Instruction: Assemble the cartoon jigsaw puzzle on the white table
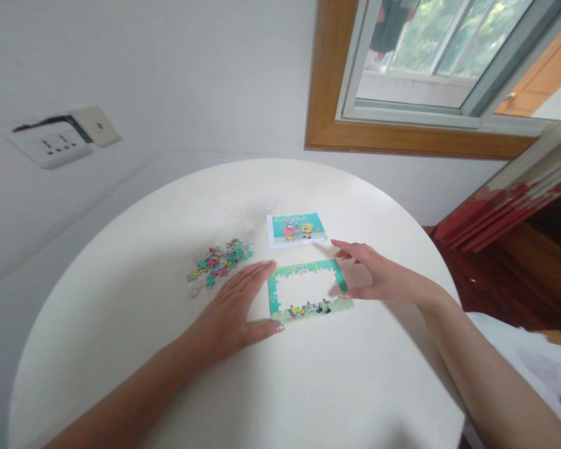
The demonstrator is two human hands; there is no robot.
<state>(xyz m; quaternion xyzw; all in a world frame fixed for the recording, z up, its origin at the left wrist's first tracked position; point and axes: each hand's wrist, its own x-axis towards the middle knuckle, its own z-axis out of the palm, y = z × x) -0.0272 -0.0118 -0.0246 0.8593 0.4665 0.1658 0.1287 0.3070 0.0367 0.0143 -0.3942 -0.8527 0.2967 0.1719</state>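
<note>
A rectangular jigsaw puzzle border, teal with cartoon figures along its lower side, lies flat on the table around a bare white middle. My left hand rests at its left side, thumb and fingers spread apart near the left corners. On the other side, my right hand is open, its thumb at the right edge and its fingers raised above the upper right corner. Loose puzzle pieces lie in a heap left of the border, beyond my left hand. Behind the border is a reference picture card with cartoon characters.
The round white table stands against a white wall with a power socket at left. A wood-framed window is at upper right, beside a red and white curtain. White plastic lies beyond the table's right edge.
</note>
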